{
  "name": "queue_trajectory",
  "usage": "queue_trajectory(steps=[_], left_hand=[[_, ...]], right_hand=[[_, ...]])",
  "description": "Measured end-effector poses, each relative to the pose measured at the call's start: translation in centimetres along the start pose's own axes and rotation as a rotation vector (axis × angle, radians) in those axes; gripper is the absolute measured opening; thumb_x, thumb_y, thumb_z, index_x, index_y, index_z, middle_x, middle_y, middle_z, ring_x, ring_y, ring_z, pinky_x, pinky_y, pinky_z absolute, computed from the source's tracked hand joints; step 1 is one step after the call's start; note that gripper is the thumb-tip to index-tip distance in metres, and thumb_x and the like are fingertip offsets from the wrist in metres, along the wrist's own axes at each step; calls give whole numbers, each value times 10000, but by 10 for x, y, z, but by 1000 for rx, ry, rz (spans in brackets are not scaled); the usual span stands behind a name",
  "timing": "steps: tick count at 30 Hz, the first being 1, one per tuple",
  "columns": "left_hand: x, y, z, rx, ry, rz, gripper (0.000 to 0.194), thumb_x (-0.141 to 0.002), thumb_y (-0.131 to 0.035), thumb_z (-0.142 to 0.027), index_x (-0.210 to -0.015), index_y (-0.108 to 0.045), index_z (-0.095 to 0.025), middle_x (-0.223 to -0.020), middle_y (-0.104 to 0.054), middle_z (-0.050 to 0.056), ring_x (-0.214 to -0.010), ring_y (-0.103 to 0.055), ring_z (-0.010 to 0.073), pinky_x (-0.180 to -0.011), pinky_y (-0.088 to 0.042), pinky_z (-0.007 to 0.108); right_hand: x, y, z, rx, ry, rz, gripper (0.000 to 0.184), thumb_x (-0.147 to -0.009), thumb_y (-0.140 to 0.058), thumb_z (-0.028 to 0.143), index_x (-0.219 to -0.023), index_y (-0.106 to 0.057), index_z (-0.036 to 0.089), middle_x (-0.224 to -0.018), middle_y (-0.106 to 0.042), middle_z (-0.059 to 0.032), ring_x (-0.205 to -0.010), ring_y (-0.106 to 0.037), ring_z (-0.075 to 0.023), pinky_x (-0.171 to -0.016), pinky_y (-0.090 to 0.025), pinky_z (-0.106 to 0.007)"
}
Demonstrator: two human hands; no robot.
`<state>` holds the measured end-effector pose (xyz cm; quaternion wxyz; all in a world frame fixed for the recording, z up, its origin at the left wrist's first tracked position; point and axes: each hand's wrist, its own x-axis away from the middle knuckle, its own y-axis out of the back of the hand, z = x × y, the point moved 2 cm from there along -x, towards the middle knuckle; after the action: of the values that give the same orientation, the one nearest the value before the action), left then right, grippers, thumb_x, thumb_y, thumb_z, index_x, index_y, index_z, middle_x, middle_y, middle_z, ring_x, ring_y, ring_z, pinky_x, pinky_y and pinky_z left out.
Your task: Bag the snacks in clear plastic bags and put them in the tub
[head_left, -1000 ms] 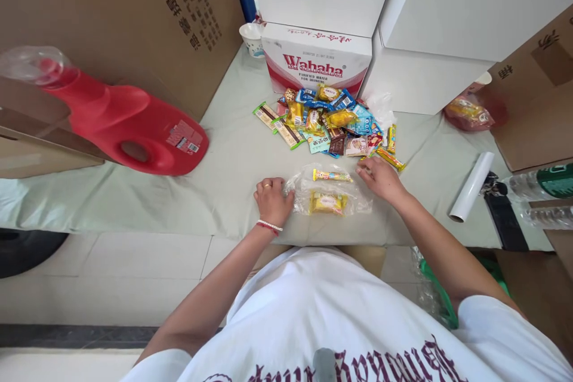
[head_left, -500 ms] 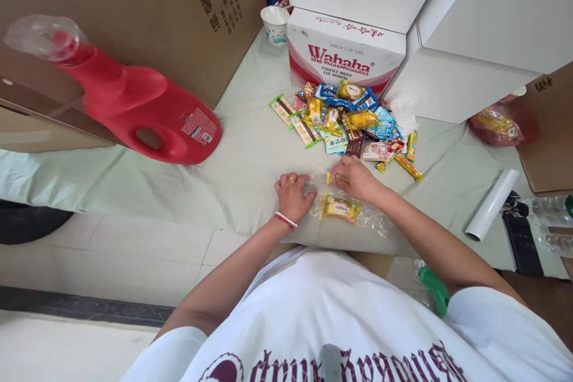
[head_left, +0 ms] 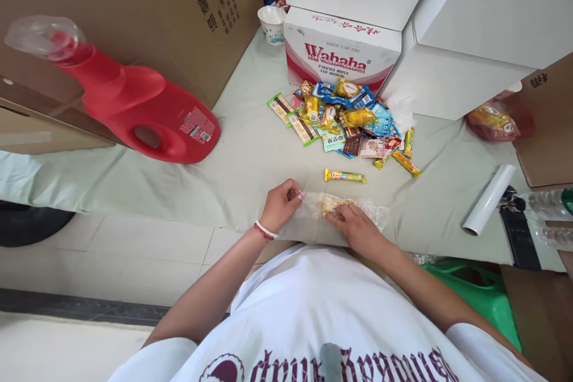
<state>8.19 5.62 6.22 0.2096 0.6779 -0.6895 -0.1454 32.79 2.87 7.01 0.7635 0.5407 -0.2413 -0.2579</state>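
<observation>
My left hand [head_left: 281, 206] pinches the left end of a clear plastic bag [head_left: 308, 209] that lies along the table's near edge. At the bag's other end, my right hand [head_left: 358, 230] bends its fingers over a yellow-wrapped snack [head_left: 333, 202], which shows through the film and is partly hidden by them. Just beyond the bag, a thin yellow snack stick [head_left: 344, 176] lies alone on the cloth. Farther off is a pile of wrapped snacks [head_left: 353, 116] in yellow, blue, brown and green packets.
Behind the pile stands a Wahaha water carton [head_left: 344, 51], with a paper cup [head_left: 273, 25] beside it. A large red bottle [head_left: 147, 107] is on the left. To the right lie a white roll [head_left: 490, 200] and plastic bottles [head_left: 548, 209]. A green stool [head_left: 487, 298] is below.
The yellow stick has left my right hand and lies on the table. My right hand has come nearer, onto the wrapped snack. My left hand has moved slightly left and nearer, drawing the bag's end out.
</observation>
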Motion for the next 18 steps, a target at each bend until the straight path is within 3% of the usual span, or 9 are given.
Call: queue_trajectory(steps=[2,4,6,7,9,12,14,16,18], left_hand=[[5,-14,-17,96,-18,110,91,-836,-576,-253,-891,-632,-206,-721,-651,-14,-652,-622,157,-633,-511,285],[7,-36,-34,71,-127,204,163,-869,-548,-222,-959,-683,-209,-864,-729,19,-798,-680,174,-728,-547,299],[5,-58,-46,-64,-235,221,264,-900,-486,-162,-1018,-718,-205,-1047,-750,62,-984,-681,199,-871,-549,339],[4,-68,-49,-154,-273,211,299,-913,-462,-142,-1038,-727,-201,-1108,-744,78,-1045,-662,215,-926,-534,366],[3,-82,-52,-341,-311,177,323,-940,-443,-138,-1039,-742,-211,-1145,-735,84,-1074,-623,250,-965,-498,431],[3,-91,-53,-545,-286,102,273,-949,-503,-194,-972,-764,-273,-1160,-714,63,-1084,-567,296,-933,-449,487],[4,-89,-53,-598,-232,-12,225,-914,-593,-251,-1074,-748,-284,-1263,-656,90,-1197,-514,329,-975,-413,506],[3,-87,-53,-619,-176,-100,419,-851,-692,-338,-1257,-667,-240,-1358,-578,148,-1311,-446,358,-1050,-370,525],[1,-86,-52,-648,-134,-106,560,-796,-744,-416,-1287,-619,-178,-1332,-573,192,-1338,-432,375,-1100,-335,537]], right_hand=[[2,-1,3,-59,-18,-43,496,-966,-473,91,-1418,-582,263,-1281,-591,-131,-1091,-533,-265,-963,-496,-432],[6,1,6,-162,-11,-106,403,-979,-492,145,-1350,-630,222,-1343,-573,-155,-1155,-530,-283,-1002,-490,-468],[12,2,5,-307,-26,-195,332,-1004,-494,226,-1298,-648,217,-1338,-593,-150,-1199,-543,-281,-1032,-483,-475],[16,2,1,-374,-87,-268,320,-1019,-474,262,-1288,-644,224,-1301,-614,-142,-1179,-567,-268,-1023,-492,-461],[25,-1,-13,-425,-338,-464,336,-1033,-441,318,-1310,-614,235,-1226,-626,-134,-1084,-610,-245,-962,-525,-431],[38,-10,-38,-278,-714,-645,401,-968,-550,402,-1310,-612,202,-1246,-552,-161,-1080,-569,-284,-941,-521,-474],[41,-13,-49,-183,-748,-615,326,-915,-622,384,-1170,-683,190,-1280,-526,-173,-1150,-509,-329,-992,-478,-529],[41,-11,-52,-170,-709,-600,186,-916,-614,324,-1000,-714,191,-1272,-543,-171,-1152,-502,-332,-1006,-460,-526],[36,-6,-47,-243,-660,-600,164,-941,-559,273,-967,-704,201,-1179,-598,-151,-1065,-559,-295,-954,-490,-468]])
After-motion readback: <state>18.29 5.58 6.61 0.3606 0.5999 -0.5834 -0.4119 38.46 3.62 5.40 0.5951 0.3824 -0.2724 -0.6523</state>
